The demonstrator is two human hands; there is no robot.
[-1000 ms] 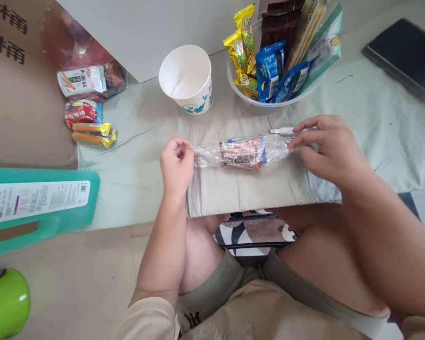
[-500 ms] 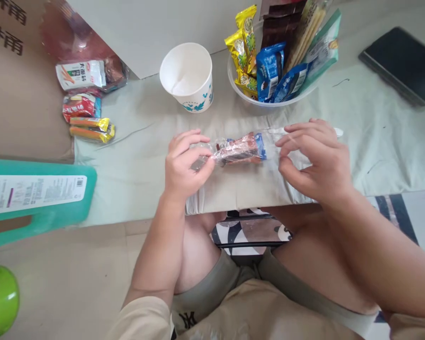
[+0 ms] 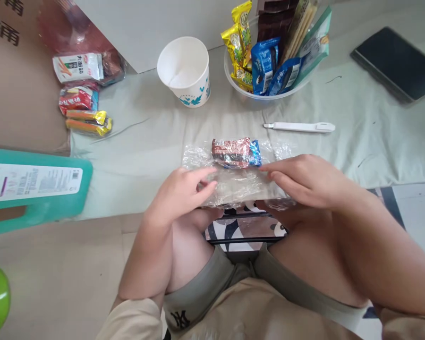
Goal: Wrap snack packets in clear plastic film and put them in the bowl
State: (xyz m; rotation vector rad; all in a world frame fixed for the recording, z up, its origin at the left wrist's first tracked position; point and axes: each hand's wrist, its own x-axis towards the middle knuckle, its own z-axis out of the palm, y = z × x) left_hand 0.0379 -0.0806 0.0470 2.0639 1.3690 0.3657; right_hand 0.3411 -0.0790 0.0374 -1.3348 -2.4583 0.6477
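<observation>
A clear plastic bag (image 3: 239, 182) lies spread flat on the pale cloth-covered table (image 3: 156, 146), right at its front edge. Snack packets (image 3: 235, 152) in brown-red and blue wrappers sit inside the bag at its far end. My left hand (image 3: 182, 191) lies on the bag's left part, fingers stretched out and pressing it flat. On the bag's right part rests my right hand (image 3: 304, 182), its fingers also extended flat along the plastic. Neither hand grips anything.
A white pen-like utility knife (image 3: 299, 126) lies behind the bag. Further back stand a white paper cup (image 3: 184, 71) and a bowl of snack packets (image 3: 269, 52). Loose snacks (image 3: 81, 94) lie at the left. A dark tablet (image 3: 393, 61) lies far right, a teal stool (image 3: 35, 189) left.
Both hands let go of the bag's twisted ends, drew toward me and laid themselves flat on the plastic. The bag went from stretched and twisted to spread out. The white knife is now uncovered.
</observation>
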